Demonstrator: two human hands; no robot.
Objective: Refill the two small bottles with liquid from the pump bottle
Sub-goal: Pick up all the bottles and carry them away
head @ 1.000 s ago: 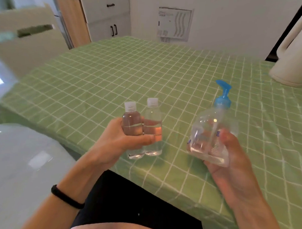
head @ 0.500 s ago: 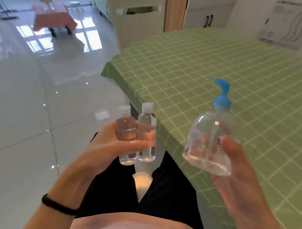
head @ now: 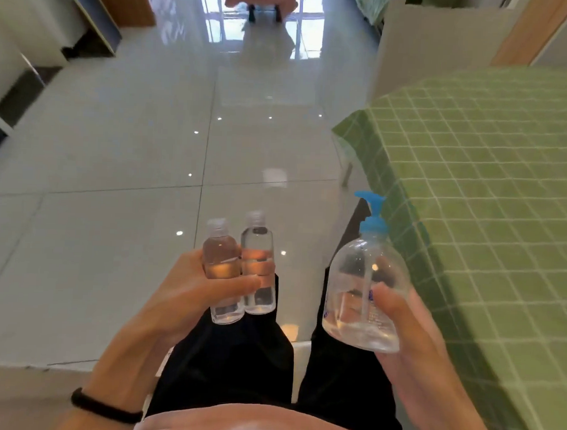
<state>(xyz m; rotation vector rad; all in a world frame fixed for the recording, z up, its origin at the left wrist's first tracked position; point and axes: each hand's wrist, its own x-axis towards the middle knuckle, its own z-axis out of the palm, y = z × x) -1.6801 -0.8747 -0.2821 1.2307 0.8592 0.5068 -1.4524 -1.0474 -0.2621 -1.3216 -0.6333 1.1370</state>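
- The left grip (head: pixel 189 295) is closing around two small bottles (head: pixel 221 245), holding them upright side by side, with the thumb lying across their fronts and the fingers wrapping behind.
- The two bottles are touching each other. Both are wearing their clear caps, and the one nearer the pump bottle is sitting slightly higher.
- The right grip (head: pixel 409 335) is clasping the pump bottle (head: pixel 360 275) from below and behind, with the thumb pressing on its front wall near the label.
- The pump bottle is tilting slightly and carrying a shallow layer of clear liquid at its base. Its blue pump head (head: pixel 372 214) is pointing towards the small bottles.
- All three bottles are hanging in the air above the person's lap, in black trousers (head: pixel 238 358), with the pump bottle near the small bottles but apart from them.
- The desk (head: pixel 485 189), under a green checked cloth, is lying off to the right, beside the pump bottle and not beneath it.
- A glossy tiled floor (head: pixel 117 144) is stretching ahead.
- A black band (head: pixel 102 408) is circling the left wrist.
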